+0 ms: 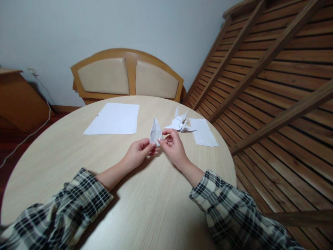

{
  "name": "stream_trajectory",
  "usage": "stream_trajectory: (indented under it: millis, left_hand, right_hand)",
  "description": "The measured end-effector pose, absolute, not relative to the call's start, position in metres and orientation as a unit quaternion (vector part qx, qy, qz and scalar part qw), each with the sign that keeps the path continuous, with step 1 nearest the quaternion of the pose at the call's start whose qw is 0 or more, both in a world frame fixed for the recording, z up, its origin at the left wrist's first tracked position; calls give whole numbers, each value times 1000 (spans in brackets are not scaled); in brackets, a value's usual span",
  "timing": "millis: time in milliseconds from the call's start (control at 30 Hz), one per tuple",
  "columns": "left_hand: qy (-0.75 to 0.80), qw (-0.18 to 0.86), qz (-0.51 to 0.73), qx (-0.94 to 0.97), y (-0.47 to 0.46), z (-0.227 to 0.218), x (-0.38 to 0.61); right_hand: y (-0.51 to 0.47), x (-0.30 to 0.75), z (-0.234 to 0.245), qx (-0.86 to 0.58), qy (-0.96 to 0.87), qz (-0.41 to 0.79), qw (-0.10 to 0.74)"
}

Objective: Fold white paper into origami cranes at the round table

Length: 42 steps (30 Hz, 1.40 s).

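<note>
A small pointed piece of folded white paper point(155, 132) stands up between my two hands above the round pale wooden table point(65, 163). My left hand point(139, 152) pinches its lower edge from the left with closed fingers. My right hand point(173, 144) pinches the same piece from the right, thumb and forefinger together. Both forearms in plaid sleeves rest on the table.
A stack of flat white sheets point(114, 118) lies at the far left of the table. Finished folded paper figures point(180, 123) sit beyond my right hand, beside smaller white sheets point(204, 133). A wooden chair point(127, 74) stands behind the table; slatted wooden frames point(273, 69) lean at the right.
</note>
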<state>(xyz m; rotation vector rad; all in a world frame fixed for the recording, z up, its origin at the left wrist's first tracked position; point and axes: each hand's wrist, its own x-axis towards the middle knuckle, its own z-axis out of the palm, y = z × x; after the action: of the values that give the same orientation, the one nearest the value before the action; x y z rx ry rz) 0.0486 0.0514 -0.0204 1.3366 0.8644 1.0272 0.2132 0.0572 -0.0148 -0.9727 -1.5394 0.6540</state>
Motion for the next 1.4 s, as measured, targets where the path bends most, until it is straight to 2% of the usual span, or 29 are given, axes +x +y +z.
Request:
stream_trajectory:
  millis: [300,600,1100,1400]
  left_hand:
    - [356,580,449,579,52,-19,49]
    - [348,626,474,512,50,-14,47]
    - [320,675,489,450,52,-11,46]
    - [318,736,444,400,51,-6,44]
  right_hand:
    - [57,213,-15,-411,-666,280,557]
    - [58,213,-15,-377,-614,398,568]
    - [53,206,-14,-351,-633,485,490]
    - [48,206,-8,-327,-671,448,492]
